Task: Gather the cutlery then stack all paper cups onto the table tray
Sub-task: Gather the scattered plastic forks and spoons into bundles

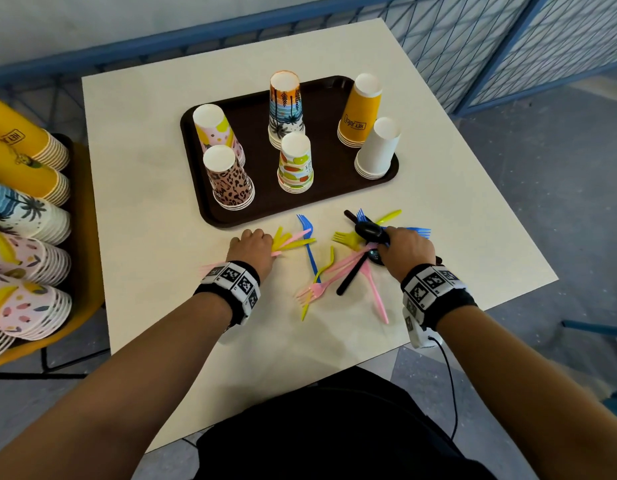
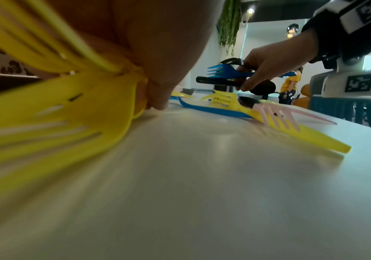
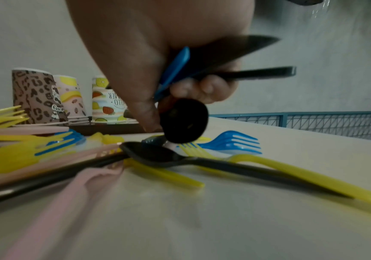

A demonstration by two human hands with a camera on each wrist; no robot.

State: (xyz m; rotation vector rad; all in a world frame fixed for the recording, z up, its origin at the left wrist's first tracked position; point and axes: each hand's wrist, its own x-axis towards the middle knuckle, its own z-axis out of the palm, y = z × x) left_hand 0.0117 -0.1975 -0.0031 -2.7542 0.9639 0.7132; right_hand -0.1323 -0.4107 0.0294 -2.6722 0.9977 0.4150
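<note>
On the counter, the brown tray already carries six upside-down cup stacks; loose plastic cutlery lies scattered just in front of it. The left hand curls its grip round yellow and pink forks; the right hand clutches black spoons with a blue fork. Best to sweep strays together, handles aligned, before lifting. Only the right wrist view shows another black spoon lying under that hand

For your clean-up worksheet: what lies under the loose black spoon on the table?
Under the black spoon lie a yellow fork and a yellow handle, on the table. What is beneath its bowl stays hidden.
</note>
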